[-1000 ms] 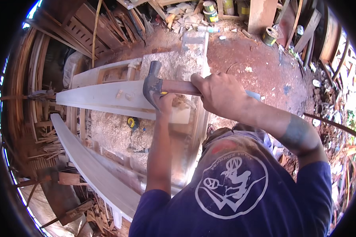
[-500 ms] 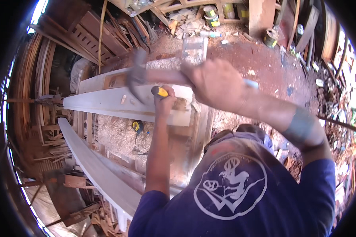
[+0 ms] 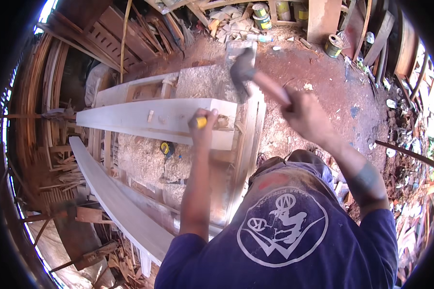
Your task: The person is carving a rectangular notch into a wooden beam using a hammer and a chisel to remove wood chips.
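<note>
My left hand [image 3: 202, 123] is closed around a yellow-handled tool [image 3: 200, 122], likely a chisel, at the right end of a long pale board [image 3: 120, 116]; the blade is hard to make out. Wood chips and a rough brown patch [image 3: 223, 120] show beside it. My right hand [image 3: 301, 113] grips the wooden handle of a claw hammer [image 3: 242, 72], its head raised up and right of the left hand, blurred. A yellow tape measure [image 3: 166, 148] lies below the board on a surface covered in shavings.
A second pale board [image 3: 111, 197] slants across the lower left. Frame pieces [image 3: 154, 79] lie behind the first board. Stacked timber [image 3: 36, 101] lines the left, tins [image 3: 333, 45] and offcuts the back. A dark rod [image 3: 405, 153] juts from the right, amid scattered debris.
The hammer was over my left hand and has swung to the upper right, turning diagonal, with my right hand moving rightward. My left hand stays at the board's end with the yellow handle.
</note>
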Available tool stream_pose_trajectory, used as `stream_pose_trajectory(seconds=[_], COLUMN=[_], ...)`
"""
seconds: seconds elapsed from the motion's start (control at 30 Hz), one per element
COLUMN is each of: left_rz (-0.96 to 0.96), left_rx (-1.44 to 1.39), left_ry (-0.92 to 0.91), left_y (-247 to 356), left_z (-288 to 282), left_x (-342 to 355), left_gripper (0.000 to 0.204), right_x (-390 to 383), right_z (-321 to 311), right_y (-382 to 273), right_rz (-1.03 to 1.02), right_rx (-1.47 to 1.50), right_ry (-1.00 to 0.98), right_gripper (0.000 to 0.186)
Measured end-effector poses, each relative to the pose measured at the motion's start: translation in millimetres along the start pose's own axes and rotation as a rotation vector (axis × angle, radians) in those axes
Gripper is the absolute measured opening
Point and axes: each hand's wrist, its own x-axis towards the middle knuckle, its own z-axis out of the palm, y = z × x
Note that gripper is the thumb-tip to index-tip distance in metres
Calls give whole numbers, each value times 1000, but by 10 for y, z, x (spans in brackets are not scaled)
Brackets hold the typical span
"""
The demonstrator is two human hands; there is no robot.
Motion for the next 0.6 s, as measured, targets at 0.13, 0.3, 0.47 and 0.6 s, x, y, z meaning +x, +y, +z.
stream_pose_trajectory(seconds=[0.13,0.3,0.47,0.6], left_rz=[532,-39,-423,31], left_rx=[98,-245,-1080,-609], left_ry=[131,362,26,188], left_y=[-549,129,682,550], left_z=[52,289,306,-51], left_x=[-488,62,323,385], left_gripper=[14,23,30,35], right_x=[-353,-388,-396,-395], right_z=[-224,-271,-314,-313], right_y=[380,479,422,360], right_rz=[122,302,292,306], right_rx=[-54,71,118,130], right_ry=[137,174,223,187], right_gripper=[19,20,21,20])
